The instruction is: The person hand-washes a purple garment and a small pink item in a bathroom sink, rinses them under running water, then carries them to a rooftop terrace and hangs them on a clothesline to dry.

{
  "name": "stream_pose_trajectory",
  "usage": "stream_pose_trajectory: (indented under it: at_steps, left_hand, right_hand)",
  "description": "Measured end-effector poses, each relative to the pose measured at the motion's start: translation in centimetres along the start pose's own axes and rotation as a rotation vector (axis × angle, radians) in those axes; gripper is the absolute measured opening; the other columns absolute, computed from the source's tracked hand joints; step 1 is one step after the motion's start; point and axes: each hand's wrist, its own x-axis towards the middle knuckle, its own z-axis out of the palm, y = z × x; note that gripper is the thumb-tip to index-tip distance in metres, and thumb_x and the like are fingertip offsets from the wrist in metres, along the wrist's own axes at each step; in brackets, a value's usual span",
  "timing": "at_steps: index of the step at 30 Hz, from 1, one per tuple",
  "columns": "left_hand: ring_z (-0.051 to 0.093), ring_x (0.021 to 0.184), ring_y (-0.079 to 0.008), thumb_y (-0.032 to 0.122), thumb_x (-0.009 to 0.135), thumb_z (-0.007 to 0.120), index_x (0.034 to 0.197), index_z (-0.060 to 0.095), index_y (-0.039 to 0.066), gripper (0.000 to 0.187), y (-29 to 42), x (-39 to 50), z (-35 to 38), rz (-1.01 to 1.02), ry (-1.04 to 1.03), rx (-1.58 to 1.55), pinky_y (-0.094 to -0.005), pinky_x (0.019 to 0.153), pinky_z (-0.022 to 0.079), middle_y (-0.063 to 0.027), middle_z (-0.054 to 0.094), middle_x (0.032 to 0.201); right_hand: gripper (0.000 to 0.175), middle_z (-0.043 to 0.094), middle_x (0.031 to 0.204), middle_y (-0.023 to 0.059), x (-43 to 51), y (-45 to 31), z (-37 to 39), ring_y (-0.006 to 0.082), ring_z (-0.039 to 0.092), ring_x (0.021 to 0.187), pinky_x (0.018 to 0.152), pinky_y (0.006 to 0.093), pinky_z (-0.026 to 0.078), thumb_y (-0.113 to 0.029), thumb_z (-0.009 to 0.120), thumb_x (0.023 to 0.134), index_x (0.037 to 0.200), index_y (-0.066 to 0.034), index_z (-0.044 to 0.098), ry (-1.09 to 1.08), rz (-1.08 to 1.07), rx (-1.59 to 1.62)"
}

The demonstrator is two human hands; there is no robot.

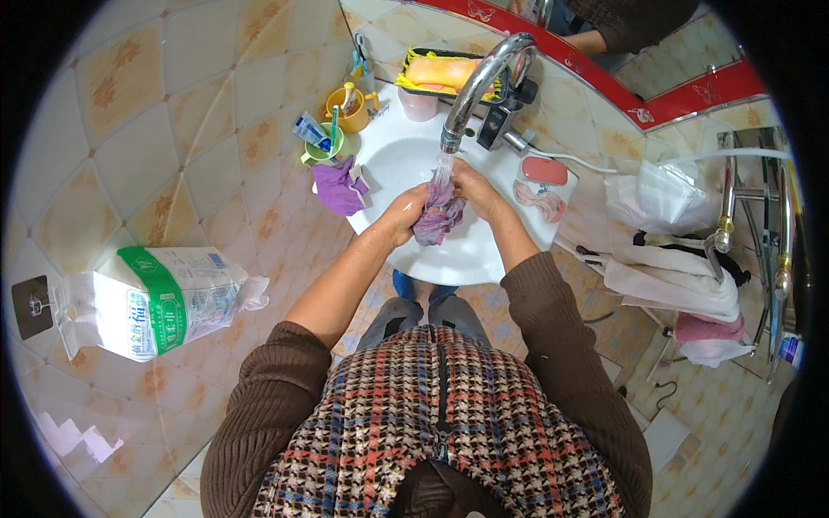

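A wet, bunched purple-grey cloth [439, 219] is held between my two hands over a white washbasin [388, 155]. My left hand [408, 210] grips its left side, and my right hand [471, 186] holds it at the upper right, some of the fingers hidden by cloth and water. Water runs from the chrome gooseneck faucet [461, 107] onto the top of the cloth. A purple cloth [341, 188] hangs over the basin's left rim. At the right rim lie a red soap box [545, 171] and a crumpled pale pink mesh [539, 199].
Behind the basin stand a green cup [317, 154] with a toothpaste tube, an orange mug [355, 118], a pink cup [418, 105] and a black tray [427, 53]. A tissue pack [168, 301] hangs at left. White towels [673, 278] and a metal rack [728, 194] are at right.
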Motion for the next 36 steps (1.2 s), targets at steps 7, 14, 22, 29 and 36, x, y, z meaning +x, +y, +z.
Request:
stream_pose_trajectory:
  at_steps: [7, 14, 22, 29, 36]
  left_hand:
    - [0.059, 0.101, -0.0268, 0.047, 0.097, 0.038, 0.114, 0.053, 0.004, 0.048, -3.8, 2.8, -4.7, -0.198, 0.176, -0.553, -0.0473, 0.091, 0.046, -0.0161, 0.061, 0.109]
    - [0.062, 0.073, -0.0241, 0.018, 0.096, 0.041, 0.097, 0.058, 0.005, 0.022, -3.1, 4.8, -0.8, -0.027, 0.418, -0.203, -0.0369, 0.061, 0.053, -0.0109, 0.062, 0.086]
    - [0.060, 0.067, -0.0220, 0.019, 0.091, 0.041, 0.085, 0.058, 0.008, 0.020, -3.6, 5.8, -0.3, 0.161, 0.447, 0.217, -0.0371, 0.057, 0.048, -0.0073, 0.060, 0.079]
    - [0.053, 0.062, -0.0188, 0.031, 0.092, 0.041, 0.085, 0.058, 0.013, 0.026, -4.0, 2.2, 2.3, -0.185, 0.348, -0.365, -0.0313, 0.056, 0.041, -0.0051, 0.059, 0.077]
    - [0.062, 0.101, -0.0239, 0.074, 0.085, 0.035, 0.124, 0.053, 0.004, 0.082, 0.0, 0.5, -0.5, -0.158, 0.214, -0.218, -0.0381, 0.087, 0.051, -0.0175, 0.060, 0.113]
  right_hand:
    - [0.016, 0.059, 0.083, 0.0132, -7.5, -0.6, 9.9, 0.0353, 0.060, 0.077, 0.066, 0.0448, 0.049, -0.022, 0.061, 0.085, 0.095, -0.0100, 0.061, 0.377, -0.677, -0.940]
    - [0.018, 0.065, 0.082, 0.0120, -8.0, -0.7, 8.4, 0.0329, 0.063, 0.071, 0.060, 0.0436, 0.049, -0.028, 0.064, 0.081, 0.075, -0.0109, 0.065, 0.311, -0.959, -0.814]
    - [0.035, 0.063, 0.069, 0.0180, -2.5, 0.3, 3.6, 0.0382, 0.062, 0.066, 0.058, 0.0484, 0.048, -0.038, 0.051, 0.089, 0.073, -0.0114, 0.068, 0.558, -0.347, -0.845]
    - [0.035, 0.065, 0.085, 0.0196, -3.0, 0.0, 2.5, 0.0318, 0.063, 0.079, 0.066, 0.0425, 0.050, -0.041, 0.053, 0.089, 0.080, -0.0098, 0.066, 0.369, -0.332, -0.763]
    - [0.038, 0.057, 0.118, 0.0144, -5.7, -3.6, 1.6, 0.0270, 0.060, 0.096, 0.075, 0.0353, 0.051, -0.040, 0.061, 0.088, 0.111, -0.0098, 0.060, -0.132, 0.108, -0.382]
